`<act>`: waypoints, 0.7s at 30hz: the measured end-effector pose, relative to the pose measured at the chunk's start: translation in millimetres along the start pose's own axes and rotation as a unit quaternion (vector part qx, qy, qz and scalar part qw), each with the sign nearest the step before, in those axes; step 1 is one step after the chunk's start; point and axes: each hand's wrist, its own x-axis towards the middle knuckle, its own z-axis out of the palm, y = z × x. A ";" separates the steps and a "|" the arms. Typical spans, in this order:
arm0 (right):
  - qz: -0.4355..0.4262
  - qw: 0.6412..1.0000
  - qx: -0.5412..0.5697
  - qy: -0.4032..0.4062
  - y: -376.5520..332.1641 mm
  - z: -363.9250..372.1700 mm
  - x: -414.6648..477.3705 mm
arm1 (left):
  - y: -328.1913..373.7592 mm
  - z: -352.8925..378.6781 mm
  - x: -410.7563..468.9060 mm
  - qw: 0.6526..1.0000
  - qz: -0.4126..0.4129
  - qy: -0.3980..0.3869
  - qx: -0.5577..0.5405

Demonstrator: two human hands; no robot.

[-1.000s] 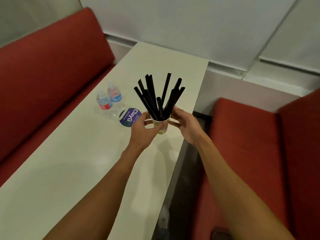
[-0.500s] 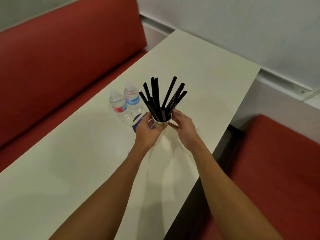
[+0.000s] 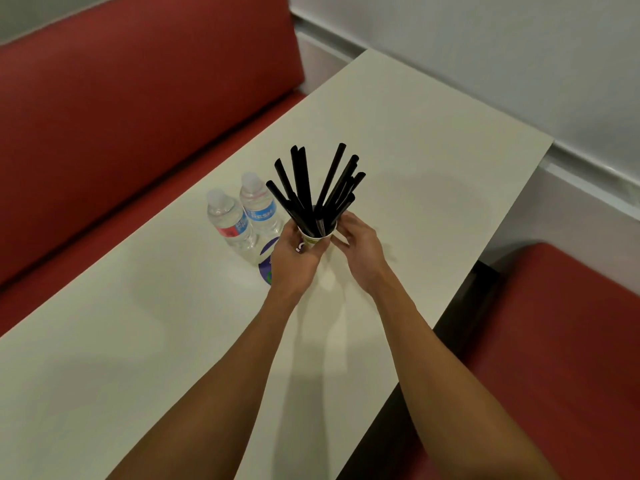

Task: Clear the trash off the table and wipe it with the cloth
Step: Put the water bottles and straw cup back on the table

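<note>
Cup (image 3: 313, 240): white, yellow-green print on side

Straws (image 3: 313, 188) standing in cup: uniform black, plain

Table (image 3: 433, 140) beneath cup: plain off-white, soft grey shadows

Red-label bottle (image 3: 230, 225), furthest left of cup: clear, white cap, label red and blue

Blue-label bottle (image 3: 259, 206), nearer left of cup: clear, white cap, label light blue with white lettering

Disc (image 3: 268, 268), just below-left of cup: deep purple-blue, green mark at edge

Left bench (image 3: 121, 98), left of cup: plain red

Right bench (image 3: 571, 341), right of cup: plain red

Wall (image 3: 485, 46) beyond cup: pale grey-white, plain

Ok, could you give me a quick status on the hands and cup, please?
Left hand grips cup of black straws. Right hand pinches its side. Two bottles, purple disc on table.
</note>
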 end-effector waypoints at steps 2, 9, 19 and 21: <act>0.002 1.000 0.004 -0.005 1.9 0.8 6.2 | -0.5 0.4 2.4 1.000 -0.012 0.013 -0.001; 0.014 1.000 0.011 -0.007 7.2 8.8 23.5 | 0.8 3.7 7.0 0.998 -0.035 0.053 -0.026; 0.039 0.999 0.033 0.003 -0.4 17.5 38.2 | 11.4 5.5 18.5 0.995 -0.060 0.078 -0.003; 0.043 0.998 0.034 0.006 -1.4 18.2 37.8 | 13.2 4.6 17.0 0.995 -0.068 0.074 -0.006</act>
